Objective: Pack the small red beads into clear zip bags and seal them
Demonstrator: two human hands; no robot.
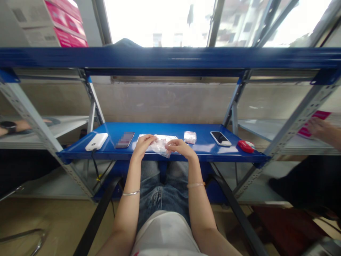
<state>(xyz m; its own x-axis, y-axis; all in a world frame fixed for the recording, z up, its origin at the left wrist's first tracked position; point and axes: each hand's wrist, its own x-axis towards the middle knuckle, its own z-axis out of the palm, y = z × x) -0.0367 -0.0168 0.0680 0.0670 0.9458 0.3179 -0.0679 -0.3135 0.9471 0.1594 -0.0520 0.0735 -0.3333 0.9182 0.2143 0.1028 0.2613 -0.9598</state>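
Between my two hands, just over the front edge of the blue shelf (165, 128), is a clear plastic bag (161, 146). My left hand (145, 144) pinches its left side, fingers closed. On the right side, my right hand (179, 146) grips the bag with thumb and fingers together. White printed packaging (166, 137) lies flat on the shelf behind and under the bag, partly covered by my hands. A small stack of clear packets (190, 137) sits a little to the right of my right hand. Whether the bag holds anything, I cannot tell.
On the left lie a white device (96, 142) with a cable and a dark phone (125, 140). To the right are a white-framed phone (220, 138) and a red-and-white object (246, 146). Metal posts flank the shelf. Other people's hands show at both sides, one holding a pink item (306, 129).
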